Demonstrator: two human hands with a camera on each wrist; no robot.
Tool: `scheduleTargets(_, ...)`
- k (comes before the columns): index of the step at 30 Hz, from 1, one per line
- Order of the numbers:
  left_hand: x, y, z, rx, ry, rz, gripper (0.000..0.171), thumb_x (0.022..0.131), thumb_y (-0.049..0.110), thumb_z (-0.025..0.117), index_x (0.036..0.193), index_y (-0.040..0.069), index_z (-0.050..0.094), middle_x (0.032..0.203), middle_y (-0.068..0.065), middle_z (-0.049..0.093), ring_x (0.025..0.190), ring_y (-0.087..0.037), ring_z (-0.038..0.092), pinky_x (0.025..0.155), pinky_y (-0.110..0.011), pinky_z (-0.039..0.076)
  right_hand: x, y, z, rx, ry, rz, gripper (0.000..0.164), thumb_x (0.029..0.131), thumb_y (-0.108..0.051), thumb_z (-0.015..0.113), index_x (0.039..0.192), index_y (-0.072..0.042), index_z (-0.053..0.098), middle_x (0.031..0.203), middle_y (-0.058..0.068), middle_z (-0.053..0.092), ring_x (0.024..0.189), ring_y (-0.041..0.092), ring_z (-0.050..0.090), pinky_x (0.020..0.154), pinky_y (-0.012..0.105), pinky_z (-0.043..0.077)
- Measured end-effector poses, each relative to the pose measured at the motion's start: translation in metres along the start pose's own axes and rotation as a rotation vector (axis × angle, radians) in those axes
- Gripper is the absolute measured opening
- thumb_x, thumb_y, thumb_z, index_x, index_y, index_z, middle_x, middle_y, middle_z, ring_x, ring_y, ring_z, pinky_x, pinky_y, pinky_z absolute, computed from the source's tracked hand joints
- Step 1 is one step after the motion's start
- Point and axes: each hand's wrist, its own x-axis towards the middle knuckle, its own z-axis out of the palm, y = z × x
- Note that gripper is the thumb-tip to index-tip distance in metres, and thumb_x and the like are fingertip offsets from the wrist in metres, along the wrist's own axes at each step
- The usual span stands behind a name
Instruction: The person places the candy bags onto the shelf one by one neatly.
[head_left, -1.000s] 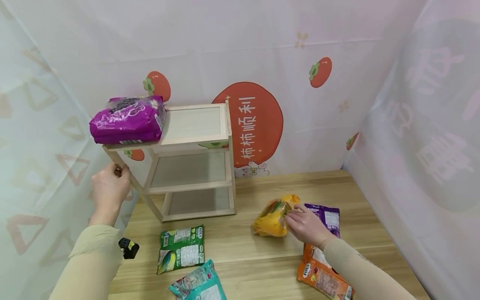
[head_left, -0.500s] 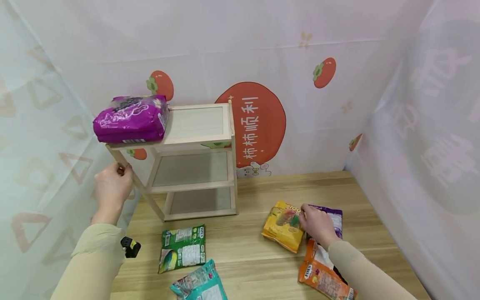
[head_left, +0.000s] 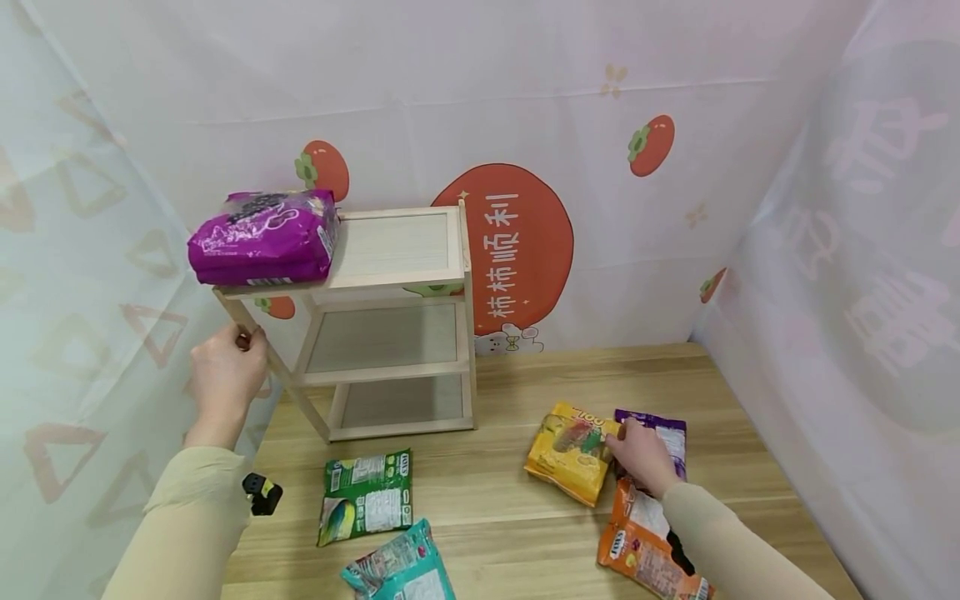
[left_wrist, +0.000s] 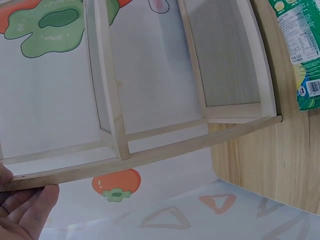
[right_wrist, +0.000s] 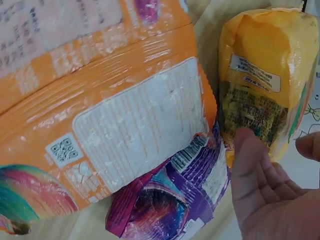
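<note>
My left hand (head_left: 228,371) grips the left front post of a pale wooden three-tier shelf rack (head_left: 386,372). In the left wrist view, thumb and fingers (left_wrist: 39,212) pinch the post from opposite sides. A plump purple bag (head_left: 270,242) lies on the left of the top tier. On the table to the right, a yellow snack bag (head_left: 566,458) lies with its printed front and clear window up. My right hand (head_left: 643,456) is at its right edge; in the right wrist view, the thumb stands apart from the loosely bent fingers (right_wrist: 247,170), which overlap the bag.
A purple packet (head_left: 672,440) and an orange packet (head_left: 652,560) lie by the right forearm, which partly covers them. Left of centre are a green packet (head_left: 367,497) and a teal packet (head_left: 405,568). Printed cloth walls (head_left: 600,208) border the table.
The yellow bag was tipped up in my right hand, then came down flat on the table further right. The right hand has since shifted slightly right off it. The left hand keeps its grip.
</note>
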Motion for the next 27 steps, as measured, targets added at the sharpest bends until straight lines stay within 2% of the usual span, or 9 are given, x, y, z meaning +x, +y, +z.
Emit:
scheduleTargets(5,-0.001,0.000,0.000,-0.006,0.013,0.023,0.029,0.100,0.017,0.054,0.093,-0.006,0.069,0.082,-0.026,0.071,0.071,-0.042,0.066,0.053,-0.034,0.043,-0.004,0.001,-0.001,0.216,-0.147,0.148,0.035,0.101,-0.030,0.058,0.096,0.004,0.061,0.071,0.014,0.065,0.048,0.020,0.061,0.046,0.035,0.055)
scheduleTargets(7,-0.001,0.000,0.000,-0.007,0.014,0.029,0.029,0.100,0.017,0.054,0.092,-0.006,0.069,0.081,-0.026,0.070,0.071,-0.043,0.066,0.053,-0.034,0.043,-0.007,0.000,-0.001,0.305,-0.191,0.186,0.038,0.102,-0.031,0.058,0.092,0.005,0.064,0.068,0.016,0.066,0.045,0.021,0.063,0.047,0.038,0.057)
scheduleTargets(10,-0.001,0.000,0.000,-0.006,0.008,0.025,0.029,0.100,0.017,0.053,0.093,-0.006,0.069,0.082,-0.026,0.070,0.071,-0.043,0.066,0.054,-0.035,0.044,-0.010,0.000,-0.002,0.408,-0.233,0.200,0.041,0.103,-0.032,0.059,0.091,0.007,0.064,0.069,0.017,0.066,0.048,0.022,0.066,0.051,0.040,0.060)
scheduleTargets(14,-0.001,0.000,0.000,-0.005,0.006,0.025,0.029,0.101,0.017,0.054,0.094,-0.006,0.069,0.083,-0.026,0.070,0.072,-0.044,0.066,0.054,-0.035,0.044,-0.011,0.000,-0.002,0.500,-0.246,0.221,0.037,0.101,-0.031,0.062,0.095,0.006,0.062,0.074,0.018,0.068,0.055,0.023,0.070,0.056,0.040,0.061)
scheduleTargets(18,-0.001,0.000,0.000,-0.002,0.010,0.027,0.028,0.101,0.017,0.055,0.094,-0.006,0.069,0.083,-0.026,0.071,0.071,-0.043,0.066,0.053,-0.035,0.044,-0.009,-0.002,-0.001,0.573,-0.248,0.278,0.034,0.101,-0.026,0.065,0.101,0.007,0.061,0.079,0.019,0.069,0.058,0.023,0.071,0.061,0.039,0.062)
scheduleTargets(22,-0.001,0.000,0.000,-0.002,0.010,0.019,0.029,0.100,0.017,0.054,0.096,-0.007,0.070,0.084,-0.026,0.071,0.071,-0.043,0.066,0.054,-0.035,0.045,-0.007,-0.004,0.001,0.615,-0.236,0.310,0.034,0.101,-0.023,0.066,0.109,0.009,0.059,0.082,0.016,0.069,0.060,0.023,0.070,0.065,0.039,0.062)
scheduleTargets(27,-0.002,0.001,0.000,-0.002,0.018,0.027,0.027,0.100,0.016,0.055,0.093,-0.005,0.069,0.083,-0.025,0.071,0.069,-0.041,0.066,0.053,-0.034,0.045,-0.006,-0.006,0.003,0.651,-0.212,0.322,0.034,0.100,-0.021,0.068,0.113,0.010,0.061,0.082,0.014,0.070,0.061,0.023,0.069,0.065,0.039,0.062)
